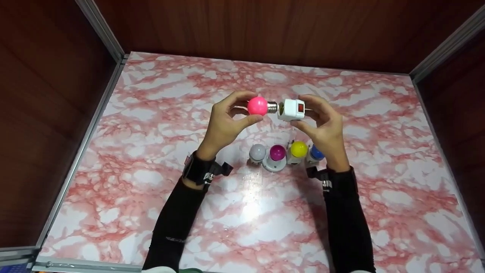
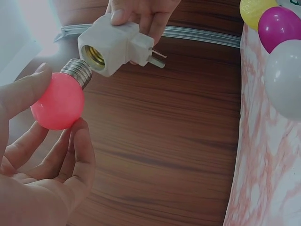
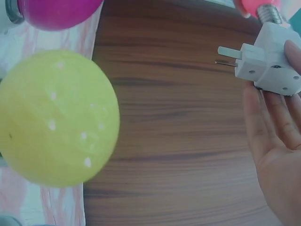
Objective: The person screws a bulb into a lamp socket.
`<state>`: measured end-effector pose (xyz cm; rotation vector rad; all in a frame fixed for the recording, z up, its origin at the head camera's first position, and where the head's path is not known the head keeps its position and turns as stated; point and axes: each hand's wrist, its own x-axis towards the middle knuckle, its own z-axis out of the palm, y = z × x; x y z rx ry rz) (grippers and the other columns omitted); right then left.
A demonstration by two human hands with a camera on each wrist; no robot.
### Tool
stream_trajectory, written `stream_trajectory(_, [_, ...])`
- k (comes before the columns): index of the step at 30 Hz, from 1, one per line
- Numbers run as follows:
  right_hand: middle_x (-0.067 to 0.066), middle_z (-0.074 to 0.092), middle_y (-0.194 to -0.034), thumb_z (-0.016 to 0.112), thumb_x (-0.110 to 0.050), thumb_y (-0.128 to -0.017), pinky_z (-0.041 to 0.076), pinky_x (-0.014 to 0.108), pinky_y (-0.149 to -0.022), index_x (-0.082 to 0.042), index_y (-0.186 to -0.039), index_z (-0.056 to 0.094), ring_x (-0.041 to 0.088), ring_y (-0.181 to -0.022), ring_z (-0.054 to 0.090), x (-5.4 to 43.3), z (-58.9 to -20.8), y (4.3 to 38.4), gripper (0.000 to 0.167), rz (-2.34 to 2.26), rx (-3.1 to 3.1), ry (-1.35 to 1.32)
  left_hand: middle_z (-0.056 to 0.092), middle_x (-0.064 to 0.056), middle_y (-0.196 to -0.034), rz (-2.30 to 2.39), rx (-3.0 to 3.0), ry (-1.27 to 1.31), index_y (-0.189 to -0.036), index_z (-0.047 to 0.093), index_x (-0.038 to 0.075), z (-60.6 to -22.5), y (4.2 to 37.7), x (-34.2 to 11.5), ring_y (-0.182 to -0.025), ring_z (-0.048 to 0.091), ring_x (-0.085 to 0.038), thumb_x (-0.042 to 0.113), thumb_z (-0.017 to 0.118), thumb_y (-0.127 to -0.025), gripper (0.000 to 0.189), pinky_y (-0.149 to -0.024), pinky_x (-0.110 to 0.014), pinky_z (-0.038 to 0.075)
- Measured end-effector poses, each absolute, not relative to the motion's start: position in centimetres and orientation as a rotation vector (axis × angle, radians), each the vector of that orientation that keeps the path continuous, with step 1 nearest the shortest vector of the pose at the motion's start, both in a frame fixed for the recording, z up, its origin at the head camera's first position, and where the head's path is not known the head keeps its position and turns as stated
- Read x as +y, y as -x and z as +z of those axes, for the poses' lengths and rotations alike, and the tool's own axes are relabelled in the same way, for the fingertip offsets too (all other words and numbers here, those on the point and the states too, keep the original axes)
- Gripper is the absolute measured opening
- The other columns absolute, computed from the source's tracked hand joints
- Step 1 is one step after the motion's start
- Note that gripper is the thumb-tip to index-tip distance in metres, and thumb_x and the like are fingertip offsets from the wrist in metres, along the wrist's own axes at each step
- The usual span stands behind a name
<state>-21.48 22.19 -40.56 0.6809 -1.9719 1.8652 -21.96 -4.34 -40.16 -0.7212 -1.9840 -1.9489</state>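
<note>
My left hand (image 1: pixel 226 123) pinches a pink light bulb (image 1: pixel 257 106) by its round globe, thumb on one side and fingers on the other. The bulb's silver screw base points right, toward the socket. In my right hand (image 1: pixel 325 123) is a white plug-in lamp socket (image 1: pixel 291 110) with a red switch, held between thumb and fingers. Its brass-threaded opening (image 2: pixel 93 57) faces the bulb's base, with a small gap between them in the head view. Two metal plug prongs (image 3: pixel 229 52) stick out of the socket in the right wrist view.
Below the hands, a row of bulbs in white holders stands on the red-and-white marbled table (image 1: pixel 151 212): white (image 1: pixel 257 152), purple (image 1: pixel 277 152), yellow (image 1: pixel 299 149) and blue (image 1: pixel 316 152), the last partly behind the right wrist. Dark wooden panels (image 1: pixel 265 30) wall the table's back and sides.
</note>
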Motion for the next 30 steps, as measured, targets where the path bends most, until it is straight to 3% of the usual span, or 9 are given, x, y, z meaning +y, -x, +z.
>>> stream_trajectory(12, [-0.002,0.075,-0.127,0.082,0.016,-0.081,0.063,0.024,-0.103,0.015,-0.131,0.062,0.014,-0.113,0.074,21.45,-40.48,21.37,0.054,1.863,-2.004,-0.694,0.075,-0.020,-0.119,-1.968,-1.995,0.745,-0.129,0.070,-0.004,-40.43,21.89,-3.80,-0.105,0.073,-0.018,0.008,0.091,-0.083,0.052,-0.089,-0.032,0.066])
stream_trajectory(22, [-0.008,0.075,-0.126,0.086,0.008,-0.083,0.063,0.022,-0.100,0.012,-0.132,0.064,0.011,-0.113,0.074,21.45,-40.84,21.62,0.054,1.856,-2.024,-0.697,0.075,-0.017,-0.118,-1.909,-2.013,0.753,-0.129,0.071,-0.002,-40.58,21.85,-3.49,-0.102,0.073,-0.018,0.007,0.091,-0.082,0.052,-0.087,-0.057,0.064])
stream_trajectory(30, [-0.010,0.076,-0.125,0.086,0.005,-0.083,0.063,0.021,-0.098,0.013,-0.132,0.064,0.010,-0.111,0.074,21.45,-41.00,21.73,0.054,1.856,-2.042,-0.681,0.075,-0.015,-0.119,-1.858,-2.028,0.761,-0.129,0.072,0.001,-40.64,21.86,-3.47,-0.103,0.074,-0.017,0.010,0.091,-0.083,0.050,-0.086,-0.042,0.067])
